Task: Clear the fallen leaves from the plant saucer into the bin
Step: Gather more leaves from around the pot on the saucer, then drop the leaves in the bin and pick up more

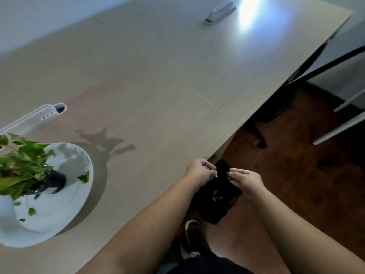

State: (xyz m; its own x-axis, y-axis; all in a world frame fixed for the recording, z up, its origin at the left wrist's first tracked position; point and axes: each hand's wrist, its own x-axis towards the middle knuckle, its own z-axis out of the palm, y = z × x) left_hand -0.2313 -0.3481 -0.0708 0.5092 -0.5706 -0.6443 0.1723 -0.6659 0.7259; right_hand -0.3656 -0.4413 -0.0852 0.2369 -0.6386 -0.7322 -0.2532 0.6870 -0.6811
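At the near left we see the plant saucer (pixel 65 212), a smooth white round dish resting on the pale wood-grain surface (pixel 158 76), with a dark pot (pixel 56 180) standing in it and the green plant (pixel 17 165) spilling leftward. Several fallen leaves remain on the saucer: a crumpled one (pixel 84 177) near its right rim, and a small rounded one (pixel 31 211) nearer us, both lying flat on the glossy white. Moving right, past the surface's edge, our left hand (pixel 200 172) hovers above the bin (pixel 217 196), its fingers (pixel 212 173) curled and pressed together at the tips; whether they pinch anything we cannot tell. Just beside it, our right hand (pixel 247 179) pinches a small green leaf (pixel 230 176) between thumb and fingertips, the leaf hanging with its long axis roughly downward toward the bin. The bin sits on the reddish-brown floor (pixel 296 184), lined with a black, shiny, crinkled bag, and a few pale green leaf scraps (pixel 216 196) lie inside it. A dark shoe (pixel 194 234) shows below it.
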